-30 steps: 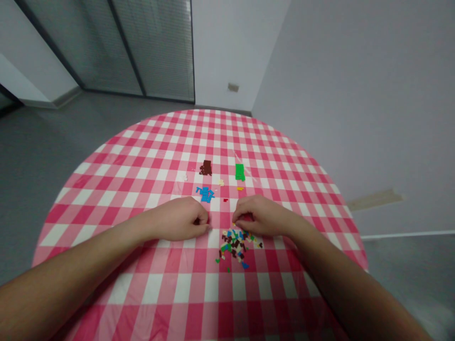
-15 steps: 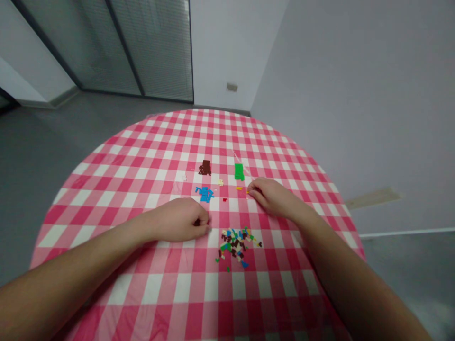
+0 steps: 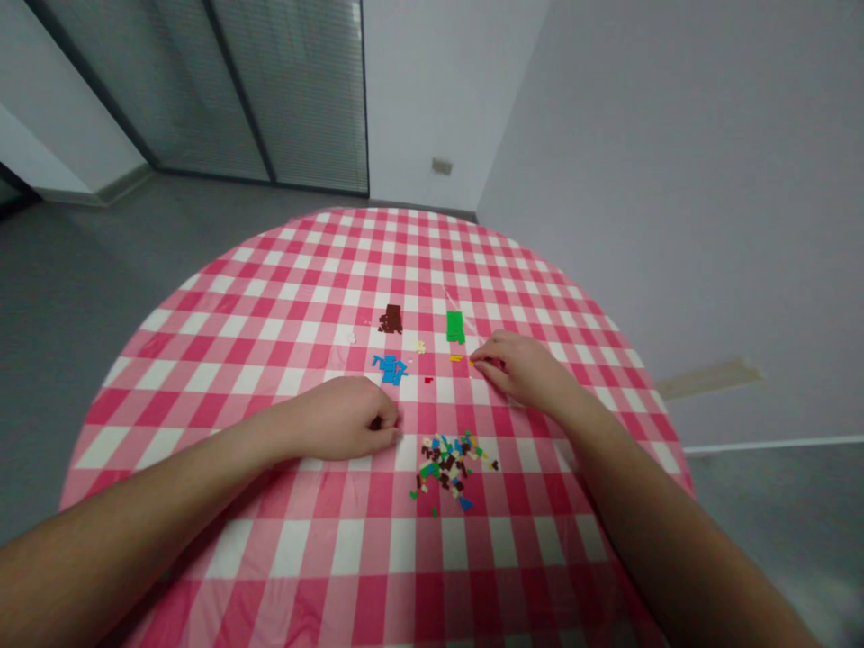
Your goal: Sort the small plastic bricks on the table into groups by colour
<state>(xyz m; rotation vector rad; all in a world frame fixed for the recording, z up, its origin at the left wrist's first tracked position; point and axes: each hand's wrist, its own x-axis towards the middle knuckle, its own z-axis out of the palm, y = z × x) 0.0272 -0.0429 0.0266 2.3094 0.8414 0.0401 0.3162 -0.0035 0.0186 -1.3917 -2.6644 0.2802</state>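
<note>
My right hand (image 3: 518,367) rests on the right of the table, its fingertips pinched at a small yellow brick (image 3: 472,364). Just left of those fingers lie more yellow bricks (image 3: 456,358), with a green group of bricks (image 3: 455,327) behind them. My left hand (image 3: 344,418) is closed on the cloth, thumb against the curled fingers; whatever it may hold is hidden. Blue bricks (image 3: 390,369) lie right behind the left hand. Nearer to me is a mixed pile of small coloured bricks (image 3: 445,463).
Brown bricks (image 3: 391,319) sit at the back, with cream pieces (image 3: 420,346), white pieces (image 3: 352,338) and a red piece (image 3: 427,380) around the middle. A red-and-white checked cloth (image 3: 270,549) covers the round table. A wall (image 3: 708,180) stands to the right.
My right fingertips have shifted slightly away from me and loosened a little around the small yellow brick, which lies nearer the other yellow ones. My left hand stays in place.
</note>
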